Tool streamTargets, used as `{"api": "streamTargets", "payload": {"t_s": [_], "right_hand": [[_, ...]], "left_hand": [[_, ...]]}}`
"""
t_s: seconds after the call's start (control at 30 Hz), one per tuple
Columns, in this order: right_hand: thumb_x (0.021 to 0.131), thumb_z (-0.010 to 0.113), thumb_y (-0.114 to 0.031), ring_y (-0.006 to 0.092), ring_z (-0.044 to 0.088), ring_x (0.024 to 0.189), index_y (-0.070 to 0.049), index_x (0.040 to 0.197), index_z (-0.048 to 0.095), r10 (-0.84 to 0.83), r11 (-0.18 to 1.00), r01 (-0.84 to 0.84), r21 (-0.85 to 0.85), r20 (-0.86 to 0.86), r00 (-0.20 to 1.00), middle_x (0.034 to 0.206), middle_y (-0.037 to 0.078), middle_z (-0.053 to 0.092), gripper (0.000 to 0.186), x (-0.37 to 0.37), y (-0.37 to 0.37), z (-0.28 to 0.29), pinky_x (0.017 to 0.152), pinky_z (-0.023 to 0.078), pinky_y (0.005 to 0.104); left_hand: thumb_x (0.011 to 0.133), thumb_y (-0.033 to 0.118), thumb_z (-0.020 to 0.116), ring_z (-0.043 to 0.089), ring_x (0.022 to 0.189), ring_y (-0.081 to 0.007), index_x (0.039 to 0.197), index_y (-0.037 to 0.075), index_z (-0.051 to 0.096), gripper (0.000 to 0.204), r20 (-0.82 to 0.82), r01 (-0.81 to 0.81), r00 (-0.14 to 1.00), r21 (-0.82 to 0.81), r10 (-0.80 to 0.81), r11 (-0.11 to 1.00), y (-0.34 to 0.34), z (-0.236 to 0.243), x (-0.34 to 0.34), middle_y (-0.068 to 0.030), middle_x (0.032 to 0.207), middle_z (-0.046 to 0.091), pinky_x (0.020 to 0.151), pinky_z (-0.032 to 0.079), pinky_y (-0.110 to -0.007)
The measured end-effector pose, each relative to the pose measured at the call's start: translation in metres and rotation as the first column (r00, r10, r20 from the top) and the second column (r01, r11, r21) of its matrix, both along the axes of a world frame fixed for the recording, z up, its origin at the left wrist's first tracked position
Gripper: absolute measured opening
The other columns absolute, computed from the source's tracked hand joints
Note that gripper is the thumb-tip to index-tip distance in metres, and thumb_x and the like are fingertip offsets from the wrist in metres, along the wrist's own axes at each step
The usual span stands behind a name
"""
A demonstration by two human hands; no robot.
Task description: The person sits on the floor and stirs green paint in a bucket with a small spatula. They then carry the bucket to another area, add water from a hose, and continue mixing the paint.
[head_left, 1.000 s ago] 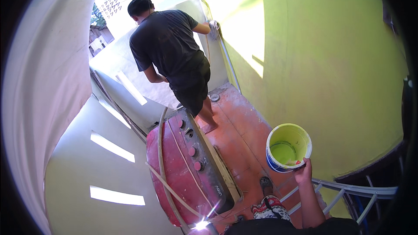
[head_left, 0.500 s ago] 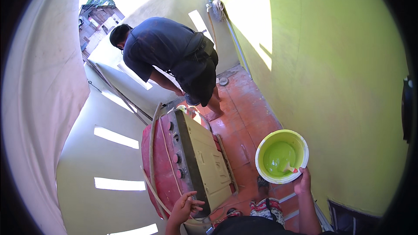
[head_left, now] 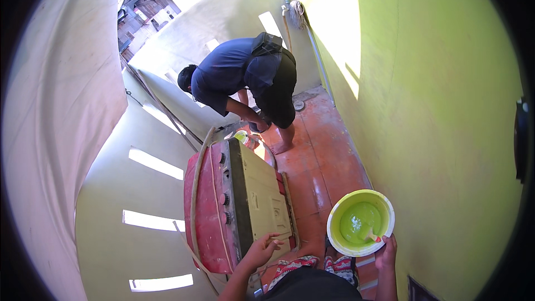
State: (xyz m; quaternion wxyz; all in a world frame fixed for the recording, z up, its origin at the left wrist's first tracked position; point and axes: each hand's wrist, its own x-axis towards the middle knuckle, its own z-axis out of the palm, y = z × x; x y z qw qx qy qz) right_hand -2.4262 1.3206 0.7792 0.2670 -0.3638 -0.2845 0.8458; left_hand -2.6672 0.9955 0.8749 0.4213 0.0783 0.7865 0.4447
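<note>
My right hand grips the rim of a round white paint bucket at the lower right. Inside the bucket is bright lime-green paint. A paintbrush with a red-tipped handle leans in the paint, near my right hand. Nothing is in my left hand, whose fingers are loosely apart, above the lower end of a red and cream appliance with knobs.
A person in a dark blue shirt bends over near the far wall, hands low by a small paint-stained container. A green wall rises on the right. Pale cloth hangs at left. Orange tiles cover the floor.
The other person has bent lower, reaching down with both arms. My left hand has moved right and my right hand with the bucket sits lower in view.
</note>
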Motion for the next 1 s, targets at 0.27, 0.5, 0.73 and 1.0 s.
{"api": "streamTargets", "payload": {"t_s": [0.27,0.5,0.73,1.0], "right_hand": [[0.088,0.057,-0.008,0.0199,0.063,0.102,0.000,0.116,0.056,0.032,0.998,-0.028,0.056,-0.068,0.997,0.111,0.011,0.065,0.029,-0.009,0.004,0.019,0.097,0.049,0.0363],[0.089,0.058,-0.006,0.0180,0.063,0.098,0.000,0.112,0.056,0.138,0.987,-0.134,0.092,-0.041,0.990,0.107,0.011,0.065,0.024,-0.032,0.010,0.046,0.096,0.049,0.0353],[0.091,0.061,-0.008,0.0196,0.065,0.099,0.001,0.114,0.056,0.296,0.954,-0.289,0.082,-0.089,0.951,0.109,0.013,0.067,0.025,-0.075,0.013,0.078,0.096,0.051,0.0361],[0.091,0.061,-0.014,0.0211,0.068,0.099,0.002,0.118,0.055,0.437,0.899,-0.432,0.072,-0.086,0.895,0.111,0.015,0.066,0.031,-0.146,0.019,0.075,0.093,0.055,0.0370]], "left_hand": [[0.104,0.017,0.051,0.062,0.111,-0.0179,0.134,-0.002,0.048,0.036,0.022,-0.007,1.000,0.095,0.005,0.995,0.012,-0.014,0.008,-0.0144,0.119,0.066,0.097,0.048,-0.031],[0.103,0.022,0.051,0.061,0.113,-0.0182,0.136,-0.002,0.047,0.040,0.014,0.011,1.000,0.136,-0.013,0.991,0.029,-0.010,0.012,-0.0140,0.118,0.067,0.100,0.045,-0.032],[0.105,0.026,0.048,0.062,0.113,-0.0217,0.143,0.000,0.039,0.047,0.100,-0.099,0.992,0.189,0.081,0.977,0.031,-0.005,-0.001,-0.0165,0.124,0.064,0.100,0.046,-0.035],[0.107,0.034,0.041,0.056,0.119,-0.0244,0.152,0.004,0.023,0.057,0.383,-0.323,0.899,0.247,0.214,0.914,0.054,0.006,-0.046,-0.0175,0.139,0.048,0.100,0.047,-0.038]]}}
